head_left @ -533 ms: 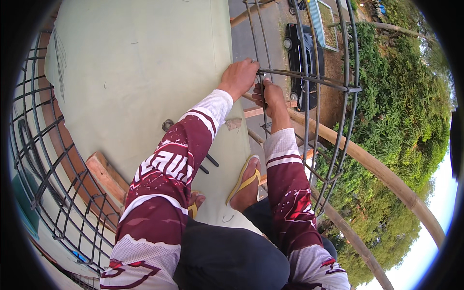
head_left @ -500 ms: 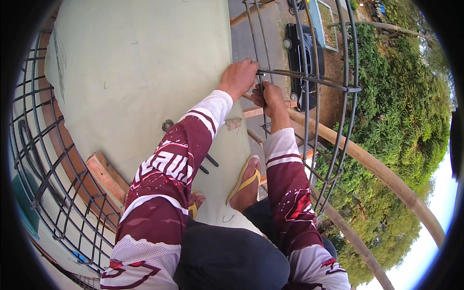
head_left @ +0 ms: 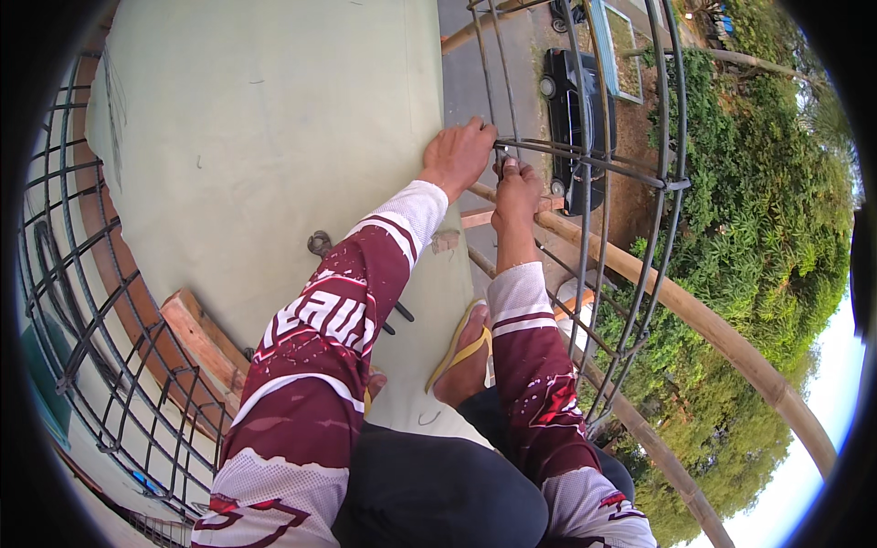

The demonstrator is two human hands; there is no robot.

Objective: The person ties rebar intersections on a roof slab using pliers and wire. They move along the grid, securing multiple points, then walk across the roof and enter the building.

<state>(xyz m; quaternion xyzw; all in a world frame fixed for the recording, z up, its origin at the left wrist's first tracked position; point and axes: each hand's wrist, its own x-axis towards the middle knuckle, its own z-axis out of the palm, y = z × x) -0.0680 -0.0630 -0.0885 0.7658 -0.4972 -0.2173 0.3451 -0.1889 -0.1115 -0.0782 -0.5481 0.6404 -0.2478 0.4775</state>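
A cage of dark steel rebar (head_left: 586, 160) with crossing bars and stirrups stands along the right edge of the pale sheet. My left hand (head_left: 457, 155) is closed, its fingertips curled on the rebar at the near corner joint. Just below and right of it, my right hand (head_left: 518, 194) is closed, thumb up, around a short dark piece at the same joint. Whether that piece is a tool or a bar end, I cannot tell. The fingers of both hands partly hide the joint.
The pale green sheet (head_left: 265, 164) lies beneath me, with a wood block (head_left: 206, 342) and a small broken chunk (head_left: 445, 240) on it. A rebar mesh (head_left: 119, 320) curves along the left. Bamboo poles (head_left: 708, 324) cross at right; far below stands a black car (head_left: 577, 119).
My right hand has turned more upright and risen closer to the joint. The left hand remains at the joint. The whole view has shifted slightly.
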